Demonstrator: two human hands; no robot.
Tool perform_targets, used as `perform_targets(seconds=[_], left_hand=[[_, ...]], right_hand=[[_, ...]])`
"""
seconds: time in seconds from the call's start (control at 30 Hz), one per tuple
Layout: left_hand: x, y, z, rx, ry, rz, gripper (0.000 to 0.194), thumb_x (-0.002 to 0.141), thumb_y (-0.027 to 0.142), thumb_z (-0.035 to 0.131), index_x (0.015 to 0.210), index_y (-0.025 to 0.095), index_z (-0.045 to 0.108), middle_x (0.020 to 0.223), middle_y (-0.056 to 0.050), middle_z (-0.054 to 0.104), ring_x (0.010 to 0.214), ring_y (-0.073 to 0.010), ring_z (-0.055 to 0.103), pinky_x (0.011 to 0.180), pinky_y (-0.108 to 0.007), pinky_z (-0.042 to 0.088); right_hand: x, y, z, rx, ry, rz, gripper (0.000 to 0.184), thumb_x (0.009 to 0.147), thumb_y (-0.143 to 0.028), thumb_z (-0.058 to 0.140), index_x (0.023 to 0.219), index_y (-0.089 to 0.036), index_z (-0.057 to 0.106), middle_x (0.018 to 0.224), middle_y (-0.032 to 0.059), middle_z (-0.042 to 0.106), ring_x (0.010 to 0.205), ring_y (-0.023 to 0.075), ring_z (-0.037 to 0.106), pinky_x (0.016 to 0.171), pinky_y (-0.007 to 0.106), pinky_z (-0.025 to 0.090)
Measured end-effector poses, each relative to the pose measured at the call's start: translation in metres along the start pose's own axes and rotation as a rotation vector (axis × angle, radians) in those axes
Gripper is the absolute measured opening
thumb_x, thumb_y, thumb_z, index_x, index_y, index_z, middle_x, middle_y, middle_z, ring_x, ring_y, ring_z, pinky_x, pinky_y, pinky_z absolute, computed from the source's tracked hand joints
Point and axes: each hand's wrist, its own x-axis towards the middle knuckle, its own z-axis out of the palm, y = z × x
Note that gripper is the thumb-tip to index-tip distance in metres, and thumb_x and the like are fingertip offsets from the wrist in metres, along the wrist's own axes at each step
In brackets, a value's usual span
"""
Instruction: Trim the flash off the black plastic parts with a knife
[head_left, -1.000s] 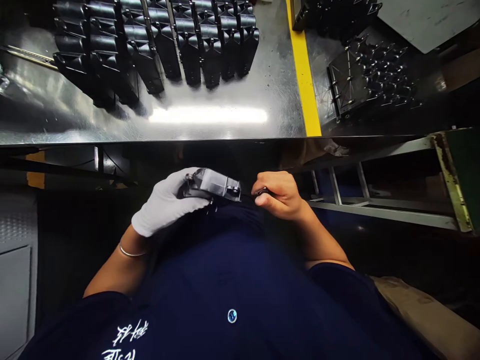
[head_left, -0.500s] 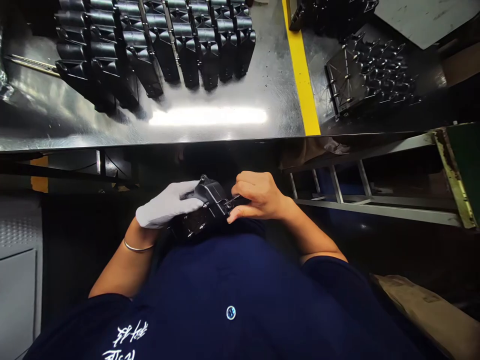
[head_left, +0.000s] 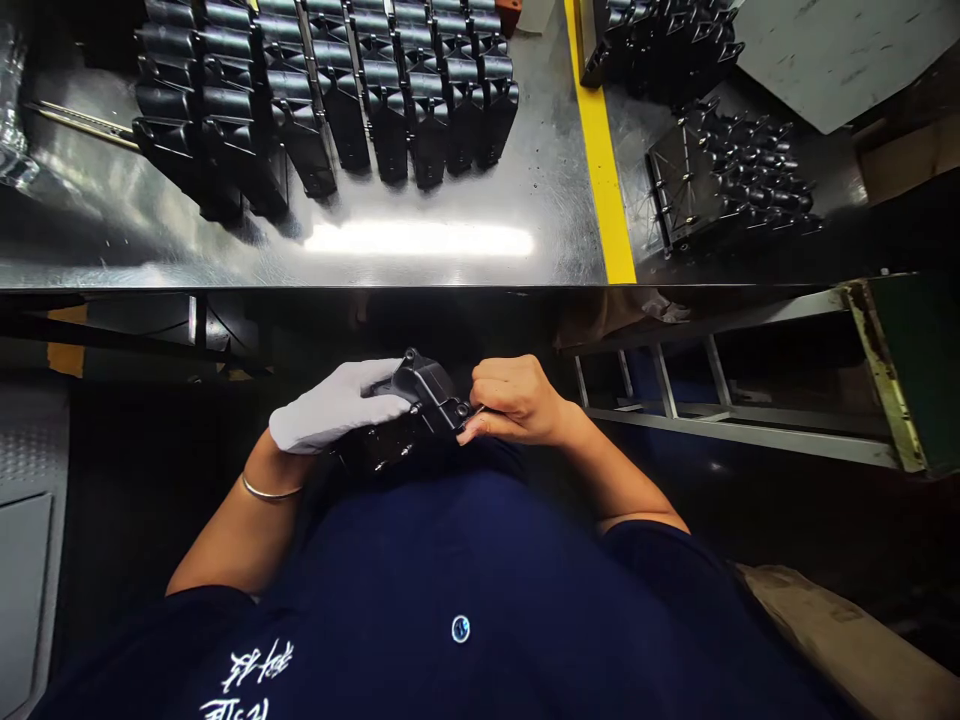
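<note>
A black moulded plastic part (head_left: 409, 415) is held close to my body, below the table's front edge. My left hand (head_left: 334, 405), in a white glove, is wrapped round its left side. My bare right hand (head_left: 514, 400) is curled at the part's right end, its fingertips pinched on a small thin dark tool I cannot make out that touches the part. Most of the tool is hidden by my fingers.
A shiny metal table (head_left: 420, 240) carries rows of the same black parts (head_left: 330, 90) at the back. A yellow stripe (head_left: 600, 150) divides it from more stacked black parts (head_left: 720, 170) on the right. A metal frame (head_left: 750, 420) stands at the right.
The part has been turned in my left hand, from its flat grey face up to a dark end pointing right. My right hand has closed in on that end.
</note>
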Motion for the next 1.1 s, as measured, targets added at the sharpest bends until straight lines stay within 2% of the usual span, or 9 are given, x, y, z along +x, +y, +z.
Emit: perform_targets(seconds=[0.17,0.3,0.53,0.63,0.77,0.83,0.9,1.0,1.1], left_hand=[[-0.001,0.003,0.001,0.022,-0.031,-0.007,0.045,0.074,0.048,0.073,0.107,0.017,0.071,0.095,-0.002,0.072,0.084,-0.0210,0.063,0.072,-0.024,0.050],[0.000,0.002,0.003,0.002,0.017,0.003,0.049,0.074,0.051,0.073,0.108,0.015,0.071,0.100,-0.004,0.073,0.091,-0.0248,0.064,0.078,-0.027,0.051],[0.005,0.002,0.010,-0.068,0.058,0.017,0.057,0.074,0.055,0.072,0.111,0.012,0.070,0.105,-0.009,0.073,0.096,-0.0276,0.064,0.084,-0.031,0.051],[0.005,0.002,0.009,-0.037,0.059,0.015,0.057,0.074,0.054,0.072,0.112,0.012,0.070,0.105,-0.008,0.073,0.096,-0.0273,0.064,0.084,-0.032,0.051],[0.003,0.007,0.009,0.030,0.031,0.002,0.054,0.072,0.052,0.073,0.111,0.015,0.070,0.102,-0.006,0.073,0.094,-0.0275,0.066,0.083,-0.033,0.052],[0.003,0.012,0.010,0.068,0.030,-0.012,0.053,0.072,0.050,0.074,0.114,0.017,0.069,0.102,-0.006,0.073,0.093,-0.0271,0.067,0.083,-0.034,0.053],[0.003,0.016,0.013,0.114,0.039,-0.030,0.055,0.071,0.048,0.076,0.117,0.020,0.068,0.105,-0.006,0.073,0.094,-0.0273,0.068,0.084,-0.036,0.054],[0.004,0.017,0.020,0.189,0.077,-0.045,0.062,0.068,0.045,0.080,0.123,0.022,0.063,0.109,-0.007,0.072,0.099,-0.0289,0.068,0.088,-0.040,0.053],[0.006,0.014,0.029,0.242,0.166,-0.055,0.073,0.065,0.045,0.083,0.129,0.023,0.058,0.107,-0.007,0.072,0.098,-0.0286,0.068,0.090,-0.042,0.052]], right_hand=[[-0.001,0.002,0.000,0.000,0.042,0.023,0.053,0.089,-0.065,0.051,0.063,-0.018,0.051,0.056,-0.0030,0.044,0.053,0.0090,0.040,0.051,0.024,0.029],[-0.002,0.004,0.002,-0.036,0.055,0.017,0.053,0.095,-0.059,0.045,0.061,-0.019,0.049,0.054,-0.0026,0.043,0.052,0.0094,0.039,0.050,0.025,0.026],[-0.005,0.009,0.005,-0.110,0.149,0.015,0.049,0.094,-0.059,0.047,0.064,-0.019,0.050,0.055,-0.0017,0.048,0.053,0.0105,0.042,0.053,0.026,0.030],[-0.006,0.010,0.004,-0.022,0.092,0.023,0.049,0.095,-0.055,0.049,0.061,-0.019,0.046,0.054,-0.0029,0.046,0.051,0.0090,0.041,0.051,0.025,0.028],[-0.010,0.009,-0.002,0.279,-0.018,0.022,0.051,0.093,-0.050,0.056,0.054,-0.020,0.041,0.047,-0.0060,0.039,0.043,0.0066,0.034,0.046,0.024,0.025],[-0.011,0.008,-0.006,0.431,0.038,0.097,0.050,0.090,-0.054,0.059,0.055,-0.019,0.046,0.047,-0.0063,0.039,0.042,0.0063,0.034,0.045,0.024,0.026],[-0.011,0.006,-0.007,0.493,0.094,0.279,0.045,0.085,-0.060,0.061,0.067,-0.018,0.058,0.054,-0.0040,0.050,0.045,0.0069,0.040,0.045,0.022,0.031],[-0.005,0.000,-0.003,0.468,-0.060,0.521,0.042,0.076,-0.055,0.072,0.091,-0.016,0.067,0.069,-0.0014,0.062,0.053,0.0075,0.049,0.049,0.020,0.037],[-0.003,-0.003,0.003,0.441,-0.150,0.617,0.032,0.075,-0.044,0.074,0.086,-0.014,0.068,0.066,-0.0030,0.060,0.054,0.0066,0.048,0.050,0.019,0.036]])
